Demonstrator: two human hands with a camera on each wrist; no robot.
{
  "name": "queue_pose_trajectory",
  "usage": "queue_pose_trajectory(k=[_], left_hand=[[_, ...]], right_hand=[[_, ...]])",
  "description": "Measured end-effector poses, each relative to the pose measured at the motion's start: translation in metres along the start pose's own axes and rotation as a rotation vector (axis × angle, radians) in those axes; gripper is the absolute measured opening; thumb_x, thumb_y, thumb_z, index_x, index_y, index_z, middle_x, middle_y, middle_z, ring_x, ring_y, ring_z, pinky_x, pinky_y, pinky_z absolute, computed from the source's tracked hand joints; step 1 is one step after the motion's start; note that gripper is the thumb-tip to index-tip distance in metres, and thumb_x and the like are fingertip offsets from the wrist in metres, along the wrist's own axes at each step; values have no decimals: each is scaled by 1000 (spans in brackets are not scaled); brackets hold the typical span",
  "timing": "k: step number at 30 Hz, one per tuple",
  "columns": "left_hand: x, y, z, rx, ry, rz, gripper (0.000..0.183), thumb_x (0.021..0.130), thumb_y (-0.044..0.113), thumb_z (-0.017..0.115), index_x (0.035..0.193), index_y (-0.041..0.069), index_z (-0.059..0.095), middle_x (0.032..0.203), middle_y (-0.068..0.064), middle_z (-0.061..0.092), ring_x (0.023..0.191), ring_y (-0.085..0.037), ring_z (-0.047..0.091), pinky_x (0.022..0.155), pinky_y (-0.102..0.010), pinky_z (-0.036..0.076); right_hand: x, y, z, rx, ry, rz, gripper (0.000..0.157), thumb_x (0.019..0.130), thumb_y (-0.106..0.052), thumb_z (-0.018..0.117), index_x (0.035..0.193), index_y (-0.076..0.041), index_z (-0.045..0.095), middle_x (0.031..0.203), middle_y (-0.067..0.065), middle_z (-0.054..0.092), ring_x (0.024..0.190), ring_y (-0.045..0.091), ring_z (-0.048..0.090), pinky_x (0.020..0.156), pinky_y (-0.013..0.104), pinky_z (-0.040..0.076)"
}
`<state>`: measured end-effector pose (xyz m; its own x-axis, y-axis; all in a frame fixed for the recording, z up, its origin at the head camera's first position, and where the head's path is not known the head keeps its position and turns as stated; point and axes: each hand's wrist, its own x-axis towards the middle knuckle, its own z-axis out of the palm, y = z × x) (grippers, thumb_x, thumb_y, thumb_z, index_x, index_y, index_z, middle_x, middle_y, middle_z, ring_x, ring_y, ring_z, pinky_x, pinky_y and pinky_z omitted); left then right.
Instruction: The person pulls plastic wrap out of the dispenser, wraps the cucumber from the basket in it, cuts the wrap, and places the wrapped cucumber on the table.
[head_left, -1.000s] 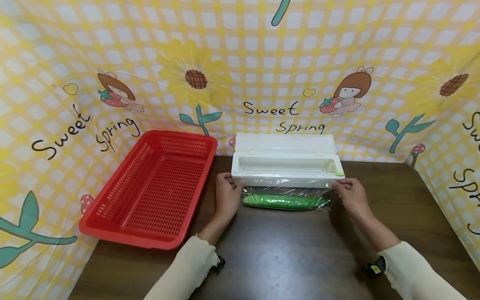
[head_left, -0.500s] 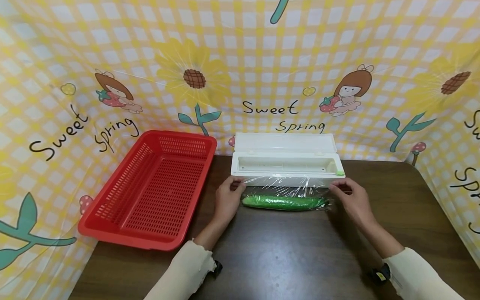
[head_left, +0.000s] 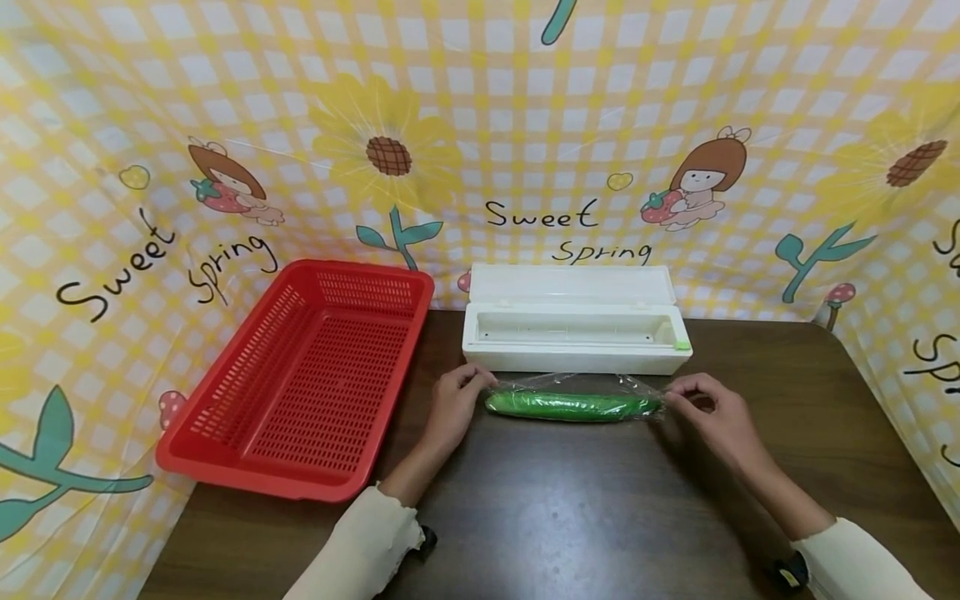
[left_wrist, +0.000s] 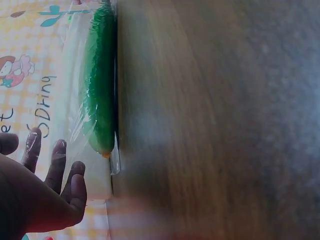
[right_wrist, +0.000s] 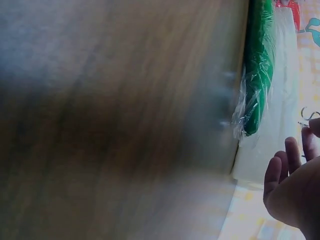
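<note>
A green cucumber (head_left: 573,407) lies on the table, wrapped in clear cling film (head_left: 630,385) that shines in all three views. Behind it stands a long white cling film dispenser box (head_left: 577,362) with its lid raised. At the cucumber's left end, my left hand (head_left: 453,404) pinches the film between thumb and forefinger. My right hand (head_left: 716,417) pinches the film's other side, by the cucumber's right end. Both wrist views show the remaining fingers spread apart, with the cucumber (left_wrist: 101,90) running away from each hand under crinkled film.
On the left sits a red plastic basket (head_left: 360,487) with slotted walls, nothing inside it. The dark wooden table (head_left: 547,508) stretches in front of the cucumber. A yellow checked cloth (head_left: 525,108) hangs round the back and sides.
Both hands have come down from the dispenser box's front toward the cucumber, drawing the film with them. The film no longer spans the box's front face. Box, basket and cucumber stay put.
</note>
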<state>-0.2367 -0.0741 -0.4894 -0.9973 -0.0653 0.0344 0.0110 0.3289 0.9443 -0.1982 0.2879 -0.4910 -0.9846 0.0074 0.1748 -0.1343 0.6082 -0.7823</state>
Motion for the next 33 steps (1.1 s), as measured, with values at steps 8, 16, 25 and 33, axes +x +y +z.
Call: queue_pose_trajectory(k=[8,16,25,33], left_hand=[[-4,-5,0,160,-20,56,18,84,20,66,66,15,66,88,4,70,89,-16,56,83,-33,42],[-7,-14,-2,367,-38,167,19,82,19,68,64,17,65,90,0,63,94,-19,49,86,-37,39],[-13,-20,-4,701,-90,421,16,81,21,67,66,19,66,103,-5,58,107,-25,44,93,-42,35],[-15,-25,-2,781,-98,453,16,75,18,75,68,18,61,108,-7,56,113,-29,41,94,-44,34]], right_hand=[[-6,12,-4,-107,-54,-79,11,92,-25,64,90,-15,68,104,-3,64,93,-2,50,75,13,42],[-8,25,-1,-323,-69,-311,9,85,-15,72,82,-22,67,103,-2,62,97,11,47,78,26,39],[-9,30,-2,-526,-120,-445,14,77,-15,77,82,-22,67,106,1,58,99,19,49,79,40,44],[-9,28,4,-598,-119,-460,13,82,-25,75,89,-14,74,106,2,59,95,18,50,79,39,44]])
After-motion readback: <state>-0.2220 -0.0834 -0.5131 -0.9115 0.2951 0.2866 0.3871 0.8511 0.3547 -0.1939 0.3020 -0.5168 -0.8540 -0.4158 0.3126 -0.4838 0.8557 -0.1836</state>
